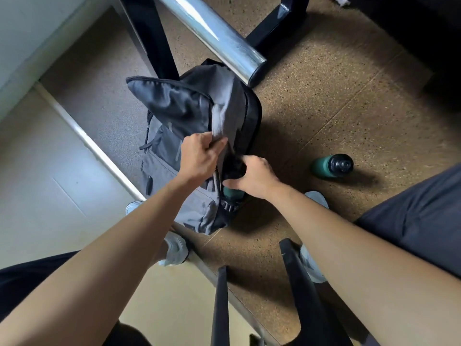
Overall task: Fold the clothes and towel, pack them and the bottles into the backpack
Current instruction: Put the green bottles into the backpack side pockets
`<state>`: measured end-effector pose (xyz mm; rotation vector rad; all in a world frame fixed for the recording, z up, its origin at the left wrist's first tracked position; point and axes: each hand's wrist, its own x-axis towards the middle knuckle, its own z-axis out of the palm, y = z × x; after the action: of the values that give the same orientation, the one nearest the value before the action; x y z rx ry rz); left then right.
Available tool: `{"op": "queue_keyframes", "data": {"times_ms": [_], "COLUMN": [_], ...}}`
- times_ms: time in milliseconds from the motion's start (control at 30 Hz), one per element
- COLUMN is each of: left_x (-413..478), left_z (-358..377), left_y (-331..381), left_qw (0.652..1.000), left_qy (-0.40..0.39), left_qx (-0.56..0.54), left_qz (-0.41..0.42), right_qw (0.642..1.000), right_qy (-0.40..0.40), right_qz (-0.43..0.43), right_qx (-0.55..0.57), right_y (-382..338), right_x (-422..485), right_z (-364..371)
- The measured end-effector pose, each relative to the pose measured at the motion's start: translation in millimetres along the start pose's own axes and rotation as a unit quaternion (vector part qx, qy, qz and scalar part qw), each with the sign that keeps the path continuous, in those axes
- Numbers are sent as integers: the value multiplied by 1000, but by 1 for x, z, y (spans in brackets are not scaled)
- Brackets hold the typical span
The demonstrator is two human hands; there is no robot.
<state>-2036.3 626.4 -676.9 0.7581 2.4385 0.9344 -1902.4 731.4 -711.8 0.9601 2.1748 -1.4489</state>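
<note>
Fingers point(215, 144) of the left hand point(199, 158) are pinching the backpack point(174, 108) open; the right hand point(254, 176) is gripping its dark edge. Unpacked bottle point(331, 166) is standing upright on the floor point(349, 96), right of that nearer hand.

One wide-angle camera, worn on the person's head, looks forward and steeply down along both forearms to the floor point(324, 108). It sits close: the left hand point(199, 156) and right hand point(254, 176) meet at the backpack point(174, 103) near mid-frame, at arm's length. Straight edges bow toward the borders.
</note>
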Motion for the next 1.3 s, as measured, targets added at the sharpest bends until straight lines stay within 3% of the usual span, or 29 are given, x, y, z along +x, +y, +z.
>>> {"op": "queue_keyframes", "data": {"times_ms": [267, 500, 667, 733, 833, 900, 1000, 1067, 1133, 1300], "left_x": [-10, -3, -2, -6, -4, -1, -1, -2, 0, 2], "left_z": [7, 5, 8, 11, 14, 16, 26, 36, 43, 45], "left_y": [1, -1, 0, 1, 1, -2, -9, -10, -13, -10], "left_qw": [995, 994, 993, 994, 995, 994, 992, 991, 990, 986], "left_qy": [37, 15, 34, 32, 9, -4, -16, -26, -33, -40], "left_qx": [-90, -106, -99, -90, -80, -90, -101, -104, -114, -133], "left_qz": [-28, -34, -53, -57, -55, -61, -72, -74, -80, -91], "right_qw": [991, 987, 989, 996, 998, 985, 912, 878, 887, 955], "right_qy": [38, 70, 109, 81, 46, 165, 382, 418, 373, 170], "right_qz": [128, 70, 42, 41, 43, 32, 68, 130, 170, 196], "right_qx": [-20, 126, 92, 22, 9, -32, -133, -192, -214, -146], "right_y": [19, 44, 38, 42, 55, 74, 106, 121, 137, 179], "right_x": [1, -5, -7, -6, -2, -4, -17, -22, -21, 0], "right_z": [43, 32, 47, 46, 20, -4, -47, -77, -101, -122]}}
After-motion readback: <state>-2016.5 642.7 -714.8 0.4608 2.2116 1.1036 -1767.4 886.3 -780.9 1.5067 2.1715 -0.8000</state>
